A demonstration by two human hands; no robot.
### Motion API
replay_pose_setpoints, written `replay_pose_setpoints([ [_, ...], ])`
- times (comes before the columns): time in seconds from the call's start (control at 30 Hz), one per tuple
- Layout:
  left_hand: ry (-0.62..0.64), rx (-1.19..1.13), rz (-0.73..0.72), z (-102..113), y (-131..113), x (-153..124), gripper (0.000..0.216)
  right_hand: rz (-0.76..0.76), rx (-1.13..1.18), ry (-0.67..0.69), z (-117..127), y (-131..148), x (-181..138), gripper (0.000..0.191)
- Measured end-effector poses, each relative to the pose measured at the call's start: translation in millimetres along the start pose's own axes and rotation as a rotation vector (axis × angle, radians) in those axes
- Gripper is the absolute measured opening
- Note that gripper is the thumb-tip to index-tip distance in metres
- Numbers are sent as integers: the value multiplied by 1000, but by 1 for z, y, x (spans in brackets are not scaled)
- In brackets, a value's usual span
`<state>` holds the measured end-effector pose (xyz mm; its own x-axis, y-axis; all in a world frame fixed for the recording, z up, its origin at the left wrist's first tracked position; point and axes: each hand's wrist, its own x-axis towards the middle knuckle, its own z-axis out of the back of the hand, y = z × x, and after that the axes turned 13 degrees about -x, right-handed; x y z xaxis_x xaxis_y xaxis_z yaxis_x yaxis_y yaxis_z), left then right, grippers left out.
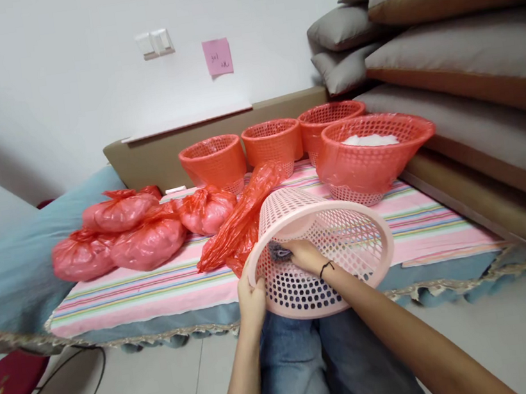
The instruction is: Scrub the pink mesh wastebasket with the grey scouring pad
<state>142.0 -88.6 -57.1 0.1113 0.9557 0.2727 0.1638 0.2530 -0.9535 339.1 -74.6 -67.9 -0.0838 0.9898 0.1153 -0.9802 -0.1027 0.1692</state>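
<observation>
A pale pink plastic wastebasket (327,295) with a mesh of holes lies tipped on its side over my knees, its mouth facing me. My left hand (251,298) grips its rim on the left. Inside the basket, my right hand (304,256) is closed on a dark grey cloth (280,251), pressed to the inner left wall. Just behind the basket lies an empty-looking, crumpled red plastic bag (246,215) on the striped cloth (159,294).
Several red-lined baskets (213,158) stand at the back; the right one (360,165) holds something white. Tied, filled red bags (150,241) lie at left. Stacked cushions (462,54) rise at right. A red stool (10,392) stands lower left.
</observation>
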Motion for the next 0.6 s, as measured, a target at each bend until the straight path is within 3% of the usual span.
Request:
replay_pose_setpoints([
  [0.3, -62, 19, -21, -8, -6, 1, 39, 211, 38, -16, 1, 34, -119, 57],
  [0.43, -15, 42, -30, -13, -17, 3, 40, 340, -13, -49, 4, 41, -142, 50],
  [0.6, 75, 120, -76, -11, -34, 15, 45, 244, -270, -24, 5, 36, -155, 33],
])
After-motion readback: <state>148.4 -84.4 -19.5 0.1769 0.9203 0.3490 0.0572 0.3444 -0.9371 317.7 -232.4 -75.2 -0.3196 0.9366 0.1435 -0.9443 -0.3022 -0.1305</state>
